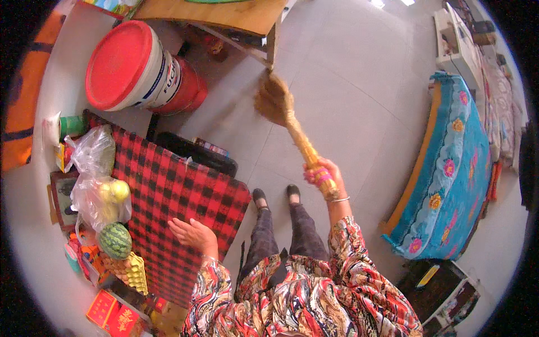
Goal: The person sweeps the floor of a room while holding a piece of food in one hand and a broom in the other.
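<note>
Patterned sleeves in red, black and cream fill the lower edge of the head view, with dark trousers and two black shoes [276, 195] on the grey tiled floor [359, 73] below them. The left hand [190, 233] lies flat and open, palm down, on a red and black checked cloth [168, 196] that covers a table to the person's left. The right hand [325, 177] is closed around the pink-bound handle of a straw broom [289, 121], held out in front; its bushy head points toward the leg of a wooden table [247, 14] and hangs above the floor. Along the far edge of the checked cloth sit clear plastic bags [92, 168] with yellow fruit, a small striped watermelon [115, 240] and a yellow egg tray [132, 272]. Beyond it a white bucket with a red lid [120, 64] stands on the floor. To the right lies a blue flowered mattress [455, 168].
</note>
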A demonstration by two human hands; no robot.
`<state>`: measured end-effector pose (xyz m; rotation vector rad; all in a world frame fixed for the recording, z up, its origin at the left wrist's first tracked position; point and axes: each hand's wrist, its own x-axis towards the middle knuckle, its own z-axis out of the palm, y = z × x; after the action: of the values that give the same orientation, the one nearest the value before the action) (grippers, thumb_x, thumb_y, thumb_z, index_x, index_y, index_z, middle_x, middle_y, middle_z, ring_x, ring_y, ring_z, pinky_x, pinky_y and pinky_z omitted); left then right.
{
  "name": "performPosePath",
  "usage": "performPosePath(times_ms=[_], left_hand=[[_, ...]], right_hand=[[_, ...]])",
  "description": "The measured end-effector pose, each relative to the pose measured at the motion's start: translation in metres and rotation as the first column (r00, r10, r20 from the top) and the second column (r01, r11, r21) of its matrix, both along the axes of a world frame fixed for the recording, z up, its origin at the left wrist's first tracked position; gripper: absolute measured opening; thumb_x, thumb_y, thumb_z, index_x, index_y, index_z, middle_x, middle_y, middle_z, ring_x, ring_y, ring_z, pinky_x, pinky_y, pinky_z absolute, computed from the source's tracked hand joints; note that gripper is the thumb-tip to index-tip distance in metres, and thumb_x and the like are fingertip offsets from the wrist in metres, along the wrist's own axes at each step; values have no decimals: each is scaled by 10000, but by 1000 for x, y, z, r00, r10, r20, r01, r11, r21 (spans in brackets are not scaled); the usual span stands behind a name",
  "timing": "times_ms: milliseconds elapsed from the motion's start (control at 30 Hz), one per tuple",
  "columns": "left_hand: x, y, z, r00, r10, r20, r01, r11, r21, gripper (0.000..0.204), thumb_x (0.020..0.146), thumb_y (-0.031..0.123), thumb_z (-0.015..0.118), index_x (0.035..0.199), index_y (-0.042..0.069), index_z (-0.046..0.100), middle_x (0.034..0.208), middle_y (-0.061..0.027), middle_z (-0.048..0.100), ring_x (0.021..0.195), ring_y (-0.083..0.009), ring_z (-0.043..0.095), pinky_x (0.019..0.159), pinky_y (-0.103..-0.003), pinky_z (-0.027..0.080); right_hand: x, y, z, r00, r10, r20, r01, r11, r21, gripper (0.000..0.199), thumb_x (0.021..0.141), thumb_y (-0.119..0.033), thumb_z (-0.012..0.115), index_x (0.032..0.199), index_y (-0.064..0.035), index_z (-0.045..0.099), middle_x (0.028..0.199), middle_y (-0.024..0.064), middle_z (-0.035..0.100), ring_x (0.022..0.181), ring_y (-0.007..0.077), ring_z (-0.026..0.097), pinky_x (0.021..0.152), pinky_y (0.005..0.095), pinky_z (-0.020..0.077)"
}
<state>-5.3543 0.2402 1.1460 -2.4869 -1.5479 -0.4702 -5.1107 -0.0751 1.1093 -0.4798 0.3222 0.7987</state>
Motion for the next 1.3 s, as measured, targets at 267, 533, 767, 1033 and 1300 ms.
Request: performPosePath(times_ms=[267,533,767,1033,1300], left_hand=[[-5,-13,-4,1000,-16,-21,16,999,29,540,934,268,434,1382,-5,309,1469,-164,265,1327,-342,291,1006,-512,317],[-15,-27,-19,999,33,6,-33,998,49,533,947,297,424,1389,20,313,1465,-141,277,1332,-323,287,1001,-523,317],[-22,-7,-32,998,63,-19,-62,995,74,540,939,306,438,1366,-7,334,1452,-166,304,1322,-323,314,982,-511,352],[-8,-42,10,905,-426,8,426,902,-70,559,856,262,603,1288,-44,422,1381,-240,380,1227,-417,395,1002,-518,334],[38,-92,32,829,-532,-171,449,816,-363,932,771,480,677,1389,-70,248,1433,-341,194,1326,-466,234,1093,-524,183]], right_hand=[[-60,-25,56,982,-126,140,155,962,-225,453,814,-91,517,1246,-55,388,840,152,539,569,191,554,493,292,504],[-141,-40,41,994,104,44,-93,975,-203,521,787,-66,559,1287,-51,414,813,123,572,564,179,570,493,307,497],[-124,-98,-5,990,138,21,-132,976,-175,355,798,-99,577,1116,27,482,805,167,598,574,226,603,497,353,519],[-75,-194,-9,981,-143,132,174,948,-267,394,782,-87,578,1157,-6,492,804,143,564,533,210,567,466,341,504],[-163,-219,14,980,19,197,74,888,-454,684,750,-49,610,1384,-1,359,854,129,611,602,154,600,515,293,513]])
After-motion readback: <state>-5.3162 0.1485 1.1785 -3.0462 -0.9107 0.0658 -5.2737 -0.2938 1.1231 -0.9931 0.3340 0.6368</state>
